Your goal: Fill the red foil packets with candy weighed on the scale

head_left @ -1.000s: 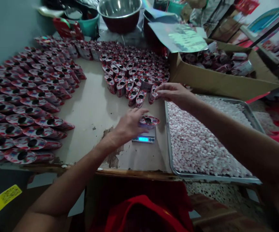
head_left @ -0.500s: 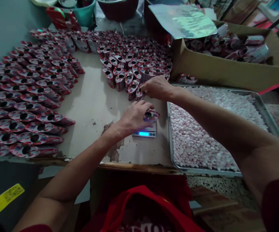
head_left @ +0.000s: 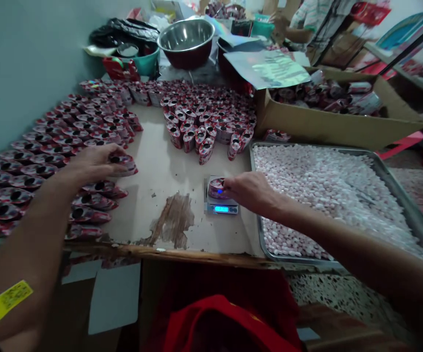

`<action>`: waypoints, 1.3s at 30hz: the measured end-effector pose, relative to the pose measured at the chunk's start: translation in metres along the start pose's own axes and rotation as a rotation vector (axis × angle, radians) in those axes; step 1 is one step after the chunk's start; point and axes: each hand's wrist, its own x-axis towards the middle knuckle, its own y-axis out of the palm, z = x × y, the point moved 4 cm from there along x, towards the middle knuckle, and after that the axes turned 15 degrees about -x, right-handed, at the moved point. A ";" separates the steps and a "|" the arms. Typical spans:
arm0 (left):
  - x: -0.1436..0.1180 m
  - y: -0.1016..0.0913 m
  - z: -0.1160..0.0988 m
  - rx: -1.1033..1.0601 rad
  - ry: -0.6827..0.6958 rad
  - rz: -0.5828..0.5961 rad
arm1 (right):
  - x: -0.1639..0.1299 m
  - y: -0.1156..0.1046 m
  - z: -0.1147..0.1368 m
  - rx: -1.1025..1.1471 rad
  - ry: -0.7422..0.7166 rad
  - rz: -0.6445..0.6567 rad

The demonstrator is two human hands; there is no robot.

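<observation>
My left hand is closed round a red-and-white oval container with a dark hole in its top. It is over the right side of the rows of like containers on the left of the table. My right hand grips the edge of another such container, which sits on a small digital scale. The scale's blue display is lit, but its digits are too blurred to read. Beside my right forearm lies a metal tray full of small whitish pieces.
More oval containers stand packed at the back middle. A cardboard box of similar containers, partly under a shiny sheet, is behind the tray. A steel bowl and a teal tub stand farther back. Another person's arm shows there.
My left hand has carried a container from the scale to the rows on the left. My right hand has brought another container from the back group onto the scale. The view has tilted up.
</observation>
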 end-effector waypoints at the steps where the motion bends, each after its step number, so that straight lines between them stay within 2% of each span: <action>1: 0.001 -0.001 0.011 -0.009 0.013 0.059 | -0.001 0.000 -0.008 0.134 0.041 -0.038; 4: 0.000 -0.003 0.034 0.033 -0.005 0.156 | -0.003 0.001 -0.051 0.788 0.217 -0.131; 6: -0.005 -0.007 0.035 0.091 -0.062 0.134 | -0.006 0.009 -0.079 1.237 0.408 -0.072; 8: -0.013 -0.008 0.016 0.121 -0.033 0.051 | -0.008 0.016 -0.094 1.495 0.558 0.047; 10: -0.023 0.002 -0.022 0.099 0.098 -0.055 | -0.007 0.015 -0.092 1.580 0.531 0.146; 13: -0.036 0.039 -0.086 -0.027 0.288 -0.124 | 0.004 0.001 -0.069 1.445 0.235 0.206; 15: -0.037 0.071 -0.117 -0.113 0.332 -0.094 | 0.013 -0.013 -0.048 1.194 0.026 0.187; 17: -0.035 0.098 -0.132 -0.153 0.333 -0.053 | 0.022 -0.027 -0.030 0.845 -0.108 0.122; 20: -0.031 0.121 -0.135 -0.197 0.329 0.009 | 0.030 -0.042 -0.011 0.328 -0.215 0.024; 22: -0.029 0.125 -0.131 -0.231 0.338 0.041 | 0.032 -0.045 -0.003 0.108 -0.258 0.029; 25: -0.029 0.123 -0.125 -0.251 0.344 0.057 | 0.031 -0.044 0.002 -0.016 -0.272 0.068; 32: -0.030 0.122 -0.121 -0.273 0.353 0.086 | 0.030 -0.039 -0.004 0.009 -0.201 0.049; 39: -0.034 0.121 -0.121 -0.285 0.348 0.110 | 0.030 -0.035 -0.003 -0.006 -0.194 0.032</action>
